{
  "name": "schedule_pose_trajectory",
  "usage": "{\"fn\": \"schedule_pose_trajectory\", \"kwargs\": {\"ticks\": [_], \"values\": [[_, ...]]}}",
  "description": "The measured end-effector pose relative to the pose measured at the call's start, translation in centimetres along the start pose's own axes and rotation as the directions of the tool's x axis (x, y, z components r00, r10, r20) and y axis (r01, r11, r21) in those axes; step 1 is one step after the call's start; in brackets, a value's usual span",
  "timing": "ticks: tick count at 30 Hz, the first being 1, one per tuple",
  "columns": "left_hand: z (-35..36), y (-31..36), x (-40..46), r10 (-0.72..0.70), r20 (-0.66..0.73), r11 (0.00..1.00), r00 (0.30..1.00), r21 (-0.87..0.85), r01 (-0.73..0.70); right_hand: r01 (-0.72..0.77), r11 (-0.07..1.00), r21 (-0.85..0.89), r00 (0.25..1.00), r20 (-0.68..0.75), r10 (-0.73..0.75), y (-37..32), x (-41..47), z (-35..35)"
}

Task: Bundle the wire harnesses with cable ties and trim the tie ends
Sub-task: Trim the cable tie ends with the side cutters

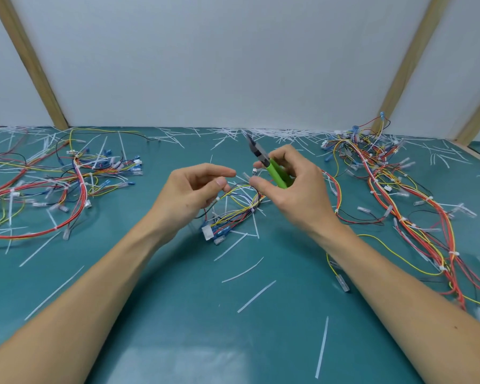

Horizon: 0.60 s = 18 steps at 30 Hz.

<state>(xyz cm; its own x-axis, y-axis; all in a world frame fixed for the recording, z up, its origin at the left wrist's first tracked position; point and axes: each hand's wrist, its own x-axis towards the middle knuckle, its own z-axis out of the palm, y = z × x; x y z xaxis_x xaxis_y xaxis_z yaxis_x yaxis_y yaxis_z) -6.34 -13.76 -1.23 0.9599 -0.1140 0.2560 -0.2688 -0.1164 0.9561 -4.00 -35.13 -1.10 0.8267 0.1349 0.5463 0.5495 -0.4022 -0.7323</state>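
Hands over the counter (233, 342): right hand (294, 187) grips green cutters (272, 169); left hand (194, 189), fingers loosely curled, pinches harness (239, 209) wires.

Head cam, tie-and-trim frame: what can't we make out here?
- Cutter handles, head view: mostly covered by the right hand.
- Cutter jaws: too small to tell open or closed.
- Small white piece by the right fingertips: too small to identify.
- Harness under the left hand: contact with the fingers is unclear.
- Side harness piles: cut off by frame edges.
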Motion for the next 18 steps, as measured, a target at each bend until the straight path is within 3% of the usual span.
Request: {"fn": "schedule_pose_trajectory", "kwargs": {"ticks": [2,5,8,11,14,16,18], "values": [[0.4,0.0,0.0,0.008,-0.007,1.000,1.000,-0.022,-0.009,-0.005,0.996,0.094,0.995,0.103,-0.005,0.0,-0.1,0.1],[0.0,-0.3,0.4,-0.043,-0.217,0.998,0.975,-0.057,0.031,-0.053,0.985,0.163,0.974,0.226,0.015,0.1,-0.4,0.4],[-1.6,-0.7,1.0,-0.132,-0.486,0.990,0.864,-0.112,0.088,-0.079,0.979,0.190,0.950,0.313,0.016,0.0,-0.4,0.4],[-2.9,-0.7,1.4,-0.162,-0.603,0.983,0.781,-0.165,0.077,-0.102,0.975,0.197,0.925,0.379,0.020,-0.2,-0.6,0.4],[-2.7,-0.5,1.4,-0.099,-0.641,0.992,0.761,-0.128,0.022,-0.099,0.978,0.183,0.957,0.287,0.043,-0.2,-0.5,0.8],[-2.3,-0.2,1.1,0.001,-0.665,0.997,0.747,-0.055,-0.050,-0.139,0.966,0.216,0.988,0.093,0.121,0.0,0.1,0.7],[-1.9,0.3,0.8,0.087,-0.648,0.992,0.757,-0.010,-0.122,-0.226,0.927,0.298,0.950,-0.142,0.277,0.8,1.0,0.0]]}}
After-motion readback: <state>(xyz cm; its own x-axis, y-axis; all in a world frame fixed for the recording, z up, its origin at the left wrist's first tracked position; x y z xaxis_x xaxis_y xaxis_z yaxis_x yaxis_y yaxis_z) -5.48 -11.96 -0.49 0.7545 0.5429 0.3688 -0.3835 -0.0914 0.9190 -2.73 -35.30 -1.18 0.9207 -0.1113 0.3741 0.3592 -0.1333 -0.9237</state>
